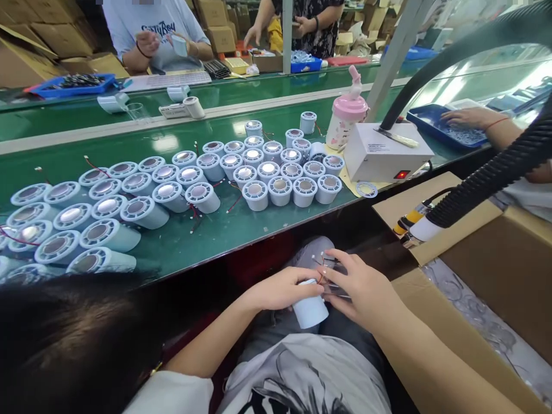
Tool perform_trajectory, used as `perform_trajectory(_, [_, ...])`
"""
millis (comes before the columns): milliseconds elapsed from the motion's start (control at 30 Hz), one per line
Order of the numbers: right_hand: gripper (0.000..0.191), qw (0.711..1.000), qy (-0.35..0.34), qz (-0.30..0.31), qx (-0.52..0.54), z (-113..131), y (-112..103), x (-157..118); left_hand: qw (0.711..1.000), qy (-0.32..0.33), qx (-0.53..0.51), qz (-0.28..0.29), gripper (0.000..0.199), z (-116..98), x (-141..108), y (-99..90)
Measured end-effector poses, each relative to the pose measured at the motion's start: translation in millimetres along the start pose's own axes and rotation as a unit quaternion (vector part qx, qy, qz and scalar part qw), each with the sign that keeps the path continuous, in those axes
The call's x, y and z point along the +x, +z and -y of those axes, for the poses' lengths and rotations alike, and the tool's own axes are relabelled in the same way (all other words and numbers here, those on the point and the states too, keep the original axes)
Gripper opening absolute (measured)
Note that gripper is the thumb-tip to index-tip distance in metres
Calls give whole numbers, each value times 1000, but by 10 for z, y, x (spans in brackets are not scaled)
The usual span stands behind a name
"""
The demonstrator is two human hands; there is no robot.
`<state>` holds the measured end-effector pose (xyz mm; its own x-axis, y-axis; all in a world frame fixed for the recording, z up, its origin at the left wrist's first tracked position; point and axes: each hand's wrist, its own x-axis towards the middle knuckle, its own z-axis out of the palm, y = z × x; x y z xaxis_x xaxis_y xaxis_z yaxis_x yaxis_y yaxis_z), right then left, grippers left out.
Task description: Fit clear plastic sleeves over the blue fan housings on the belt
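Note:
Over my lap, my left hand [282, 287] is wrapped round a light blue cylinder [311, 310], its fingers at the upper end where thin wires come out. My right hand [356, 284] is beside that end, fingers curved round a clear plastic piece [336, 282] that looks like a thin cup. Several like cylinders [280, 190] stand or lean in rows on the green table [207, 236], metal discs facing up, some with red wires.
A white box [388, 152] with a lit red switch and a pink-lidded cup [345, 118] stand at the table's right. A black hose [495, 172] arches over an open carton [513, 276] of clear pieces. Other people's hands [149, 43] work across the table and at the right.

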<state>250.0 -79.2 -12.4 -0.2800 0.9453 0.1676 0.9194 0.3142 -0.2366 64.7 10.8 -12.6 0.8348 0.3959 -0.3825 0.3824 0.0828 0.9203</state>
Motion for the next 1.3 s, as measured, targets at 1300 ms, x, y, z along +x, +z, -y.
perform_trajectory(1300, [24,809,245,-86,527,-182,-93,-119,984,158,4,-83,70,134,75,133])
